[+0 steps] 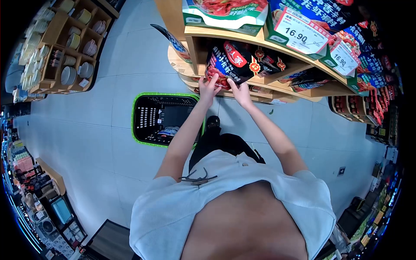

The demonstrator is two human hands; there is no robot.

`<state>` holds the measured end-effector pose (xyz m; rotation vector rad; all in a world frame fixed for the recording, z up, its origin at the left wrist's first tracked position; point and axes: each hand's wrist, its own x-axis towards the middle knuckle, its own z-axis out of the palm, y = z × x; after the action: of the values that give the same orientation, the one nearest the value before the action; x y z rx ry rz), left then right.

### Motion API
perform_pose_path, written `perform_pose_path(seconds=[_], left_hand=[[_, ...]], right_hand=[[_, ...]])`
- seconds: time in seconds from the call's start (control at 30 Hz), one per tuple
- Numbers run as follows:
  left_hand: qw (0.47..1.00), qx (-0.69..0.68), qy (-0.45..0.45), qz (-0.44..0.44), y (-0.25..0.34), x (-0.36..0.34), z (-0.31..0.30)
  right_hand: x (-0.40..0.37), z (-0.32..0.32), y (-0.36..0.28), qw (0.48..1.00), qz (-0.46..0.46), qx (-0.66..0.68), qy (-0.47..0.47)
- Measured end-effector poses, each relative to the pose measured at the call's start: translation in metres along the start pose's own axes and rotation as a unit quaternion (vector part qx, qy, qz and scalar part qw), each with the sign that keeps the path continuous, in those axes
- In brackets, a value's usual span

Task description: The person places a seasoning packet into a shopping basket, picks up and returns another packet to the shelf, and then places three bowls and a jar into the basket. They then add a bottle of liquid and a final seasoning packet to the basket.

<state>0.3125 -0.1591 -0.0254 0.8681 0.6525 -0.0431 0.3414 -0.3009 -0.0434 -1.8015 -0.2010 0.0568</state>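
Both my hands are at a dark blue and red seasoning packet [225, 62] in front of a wooden shelf compartment. My left hand [209, 90] grips its lower left edge, and my right hand [239, 92] grips the lower right edge, thumb on the front. The packet's printed face is turned up toward me. Similar packets [271, 62] lie in the compartment behind it. Below my left forearm on the floor stands a black basket with a green rim [135, 134], with a small package [169, 131] inside.
The wooden shelf [225, 34] curves away to the right, with price tags [302, 33] along its upper edge. At the upper left a wooden rack [59, 43] holds bowls. A dark box-like object [115, 240] stands at the lower left.
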Motion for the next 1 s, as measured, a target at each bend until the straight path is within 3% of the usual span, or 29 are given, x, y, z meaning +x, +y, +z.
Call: perform_pose_path(seconds=[0.1,0.17,0.4,0.47,0.6,0.67,0.73,0.8,0.87,0.93,1.0], left_hand=[[1.0,-0.003,-0.006,0.019,-0.012,0.042,-0.012],[1.0,0.013,0.003,-0.002,-0.008,0.04,-0.006],[0.998,0.009,-0.018,0.057,-0.026,0.06,-0.015],[0.999,0.005,-0.022,0.047,-0.02,0.056,-0.017],[0.999,0.032,-0.017,-0.004,-0.024,0.039,-0.041],[0.998,0.061,0.015,0.007,-0.04,0.019,-0.074],[0.991,0.121,0.052,-0.009,-0.063,-0.009,-0.117],[0.978,0.163,0.129,-0.028,-0.093,-0.055,-0.17],[0.949,0.201,0.236,-0.064,-0.147,-0.109,-0.239],[0.906,0.119,0.365,-0.179,-0.195,-0.175,-0.291],[0.868,-0.026,0.457,-0.191,-0.238,-0.242,-0.325]], right_hand=[[0.031,0.016,0.02,1.0,0.001,0.017,-0.001],[0.047,0.013,0.026,0.997,0.036,-0.029,-0.057],[0.068,0.012,-0.012,0.986,0.059,-0.034,-0.151],[0.074,0.006,-0.004,0.966,0.097,-0.137,-0.196],[0.033,0.0,0.017,0.986,0.045,0.044,-0.155],[-0.002,-0.028,-0.003,0.98,0.033,0.055,-0.187],[-0.04,-0.059,0.017,0.981,0.096,-0.006,-0.17],[-0.085,-0.092,0.041,0.969,0.152,-0.058,-0.185],[-0.134,-0.131,0.083,0.931,0.219,-0.112,-0.269],[-0.184,-0.164,0.113,0.893,0.252,-0.172,-0.331],[-0.224,-0.186,0.119,0.848,0.345,-0.147,-0.375]])
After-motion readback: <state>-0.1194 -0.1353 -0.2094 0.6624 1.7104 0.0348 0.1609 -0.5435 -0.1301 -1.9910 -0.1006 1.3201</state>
